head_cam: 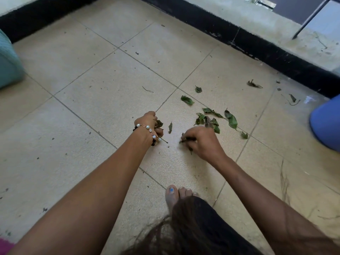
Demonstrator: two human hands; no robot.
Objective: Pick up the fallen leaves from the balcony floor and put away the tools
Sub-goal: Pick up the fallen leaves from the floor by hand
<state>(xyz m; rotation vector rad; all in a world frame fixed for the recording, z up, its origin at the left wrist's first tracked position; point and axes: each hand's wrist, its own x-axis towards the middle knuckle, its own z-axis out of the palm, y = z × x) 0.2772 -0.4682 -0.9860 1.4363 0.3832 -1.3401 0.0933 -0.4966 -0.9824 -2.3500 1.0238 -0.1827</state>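
Observation:
Green fallen leaves lie scattered on the beige tiled balcony floor (pixel 103 70). My left hand (pixel 147 126), with a beaded bracelet on the wrist, is closed around a small bunch of leaves and a thin twig. My right hand (pixel 200 140) is down on the tile, its fingers pinched on dark leaf bits. A single leaf (pixel 170 127) lies between the two hands. A cluster of leaves (pixel 207 120) sits just beyond my right hand, with a large leaf (pixel 231 120) beside it. Further off lie other leaves (pixel 187 100) and a dried leaf (pixel 254 84). No tools are visible.
A black kerb (pixel 257 46) bounds the floor at the back and right. A blue plastic container (pixel 327 124) stands at the right edge, a teal object (pixel 9 61) at the left. My bare foot (pixel 174 196) is below the hands. Long hair hangs at the bottom.

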